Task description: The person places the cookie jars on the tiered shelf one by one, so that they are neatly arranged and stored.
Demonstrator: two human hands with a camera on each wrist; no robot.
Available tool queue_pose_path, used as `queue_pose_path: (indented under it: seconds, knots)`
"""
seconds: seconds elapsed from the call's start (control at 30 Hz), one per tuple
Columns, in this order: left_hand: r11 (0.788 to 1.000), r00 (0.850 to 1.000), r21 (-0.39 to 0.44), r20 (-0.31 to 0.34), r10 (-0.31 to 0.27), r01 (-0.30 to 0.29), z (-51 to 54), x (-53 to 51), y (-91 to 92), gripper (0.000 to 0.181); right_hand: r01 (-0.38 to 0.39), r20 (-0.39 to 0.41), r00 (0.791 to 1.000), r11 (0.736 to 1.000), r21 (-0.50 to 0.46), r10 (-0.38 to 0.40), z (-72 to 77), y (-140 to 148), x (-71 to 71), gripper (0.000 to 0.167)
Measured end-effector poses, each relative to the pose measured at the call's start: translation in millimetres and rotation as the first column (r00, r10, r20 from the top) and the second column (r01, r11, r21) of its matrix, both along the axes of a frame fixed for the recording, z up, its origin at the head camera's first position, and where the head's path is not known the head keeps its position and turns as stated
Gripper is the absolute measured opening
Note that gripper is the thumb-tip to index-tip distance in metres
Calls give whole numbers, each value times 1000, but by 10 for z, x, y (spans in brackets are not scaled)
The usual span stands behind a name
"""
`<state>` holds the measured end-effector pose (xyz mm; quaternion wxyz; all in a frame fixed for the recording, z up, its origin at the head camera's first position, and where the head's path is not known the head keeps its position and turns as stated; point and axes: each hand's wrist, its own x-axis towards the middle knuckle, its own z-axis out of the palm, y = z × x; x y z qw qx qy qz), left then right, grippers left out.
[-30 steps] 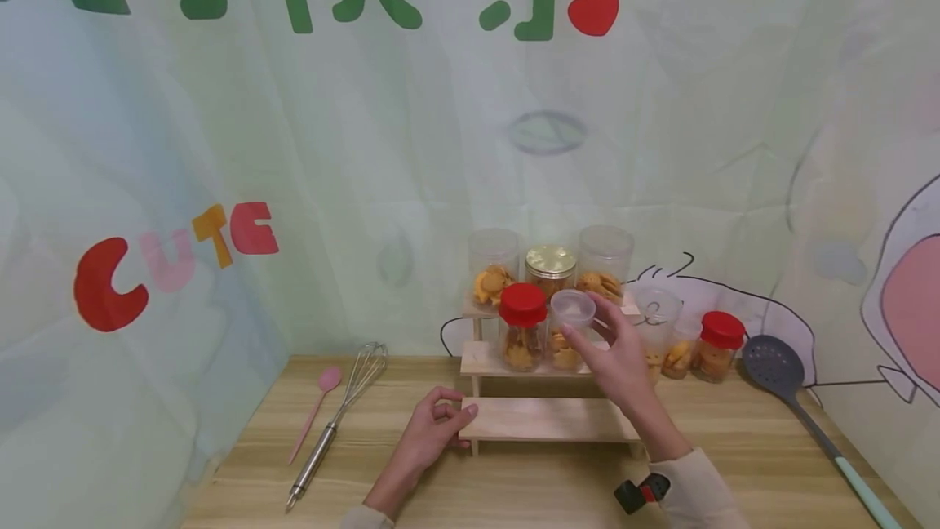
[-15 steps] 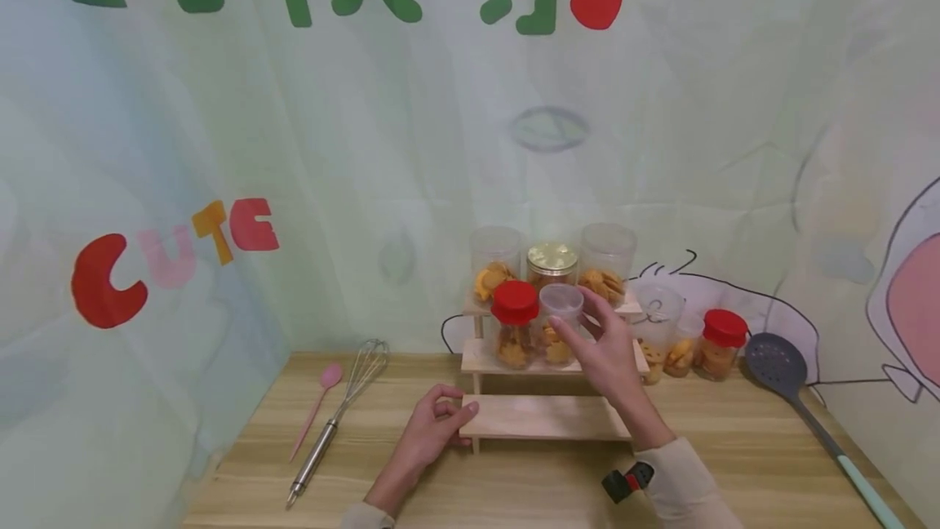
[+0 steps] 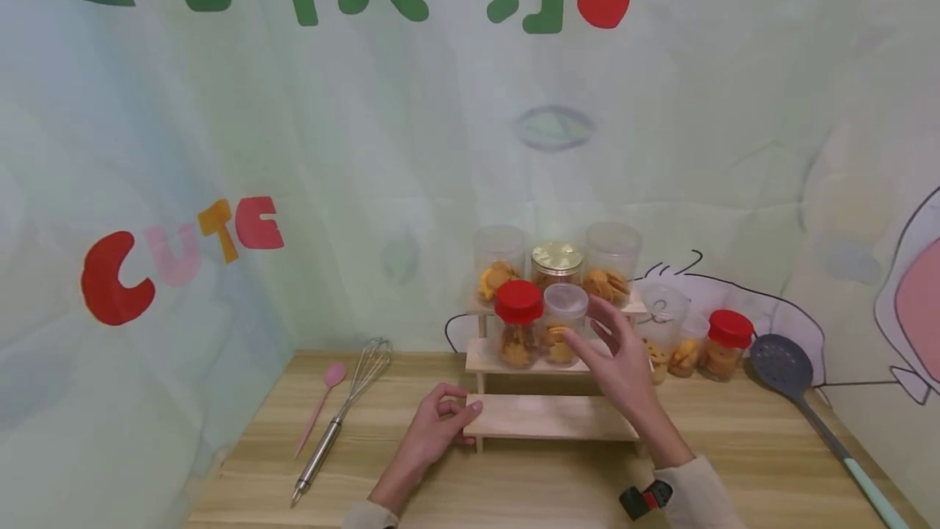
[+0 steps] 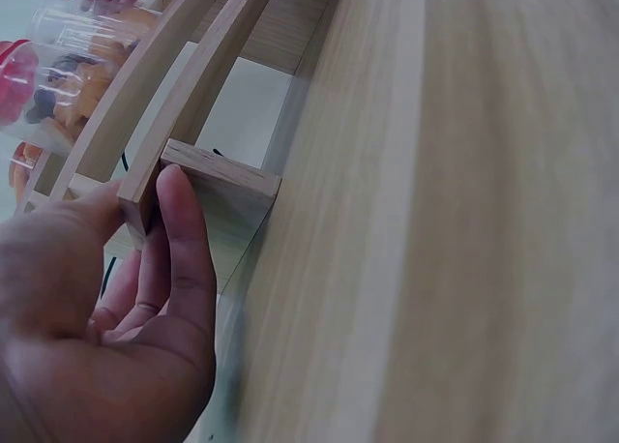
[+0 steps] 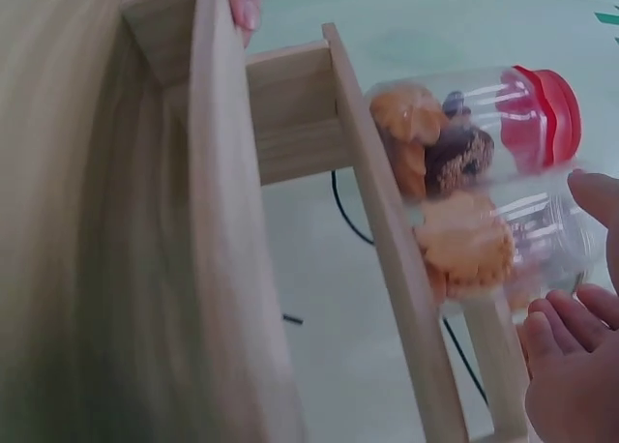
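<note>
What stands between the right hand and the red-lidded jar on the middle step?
A clear jar of cookies; the head and right wrist views both show it.

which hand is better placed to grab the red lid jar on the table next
Probably the right hand: it is nearer the red-lidded jar and seems to hold nothing. The left hand is farther off and grips the wooden shelf.

Your clear jar of cookies (image 3: 565,323) stands upright on the middle tier (image 3: 481,357). Your pale wooden stand (image 3: 554,417) has three tiers.
</note>
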<state>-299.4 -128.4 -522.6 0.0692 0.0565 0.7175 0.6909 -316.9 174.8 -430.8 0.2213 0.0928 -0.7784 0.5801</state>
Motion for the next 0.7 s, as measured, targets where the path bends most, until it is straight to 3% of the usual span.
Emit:
queue_pose_path:
  seconds: [0.27,0.53,0.7]
  knots:
    - [1000,1000,-3,-4,2,-2,0,-3,8,48,25,-33,999,1000,9,-24,-147,364,159,55]
    - [1000,1000,-11,-3,7,-8,-13,-6,3,48,177,-14,984,981,76,-177,-234,827,230,49]
    - [1000,1000,-9,-7,5,-5,-13,-5,11,49,274,-6,961,955,114,-276,-335,1179,262,50]
